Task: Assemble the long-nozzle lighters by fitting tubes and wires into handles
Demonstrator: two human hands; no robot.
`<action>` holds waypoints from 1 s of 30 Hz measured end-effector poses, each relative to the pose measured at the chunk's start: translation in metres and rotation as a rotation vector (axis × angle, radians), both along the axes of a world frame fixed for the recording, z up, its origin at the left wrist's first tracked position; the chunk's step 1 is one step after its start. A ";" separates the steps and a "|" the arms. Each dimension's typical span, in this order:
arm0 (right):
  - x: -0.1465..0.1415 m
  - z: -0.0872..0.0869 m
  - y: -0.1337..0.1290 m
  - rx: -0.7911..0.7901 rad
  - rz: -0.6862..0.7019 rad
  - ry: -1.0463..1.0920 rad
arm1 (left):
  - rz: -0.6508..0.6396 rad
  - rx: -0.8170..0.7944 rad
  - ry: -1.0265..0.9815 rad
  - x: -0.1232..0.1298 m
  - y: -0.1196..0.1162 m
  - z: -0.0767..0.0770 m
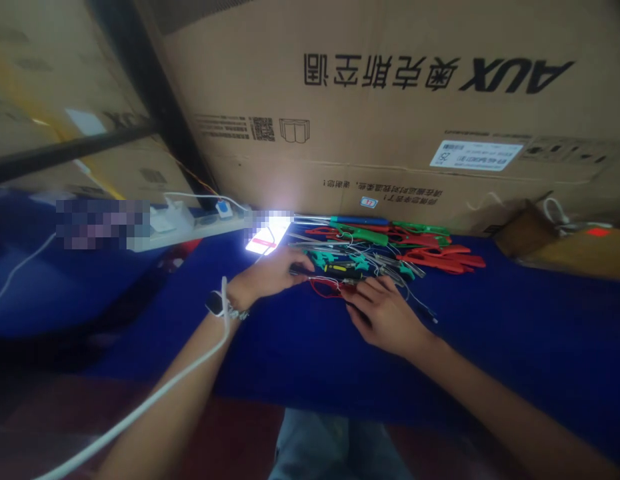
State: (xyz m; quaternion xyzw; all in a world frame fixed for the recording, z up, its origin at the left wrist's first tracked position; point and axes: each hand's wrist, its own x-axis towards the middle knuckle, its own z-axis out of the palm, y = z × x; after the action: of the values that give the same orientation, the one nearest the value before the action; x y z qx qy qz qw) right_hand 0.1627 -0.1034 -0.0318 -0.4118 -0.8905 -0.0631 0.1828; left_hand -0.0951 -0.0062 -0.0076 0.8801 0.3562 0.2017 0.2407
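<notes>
Along the desk's [310, 363] back edge, before a carton [390, 120], heaped tools [363, 233] lie right of a power strip [195, 231], left of a box [570, 257].

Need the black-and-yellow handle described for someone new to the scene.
Start at the big AUX carton behind the blue cloth. Go to the near side of the tool pile in front, just beyond the right hand. The black-and-yellow handle lies there, its yellow marking setting it apart from the teal pieces beside it.
</notes>
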 end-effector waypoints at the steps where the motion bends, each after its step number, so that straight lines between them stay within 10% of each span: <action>1: 0.001 0.000 0.000 -0.004 -0.005 0.005 | 0.002 -0.005 -0.011 0.001 0.000 -0.003; 30: 0.016 0.020 0.039 -0.327 -0.146 0.131 | -0.034 0.218 0.143 0.042 -0.031 -0.018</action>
State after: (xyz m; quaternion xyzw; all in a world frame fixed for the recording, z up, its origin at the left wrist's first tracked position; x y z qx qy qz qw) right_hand 0.1787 -0.0642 -0.0115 -0.5027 -0.8429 0.0963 0.1661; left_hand -0.0527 -0.0368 -0.0260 0.9190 0.3333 0.1721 0.1209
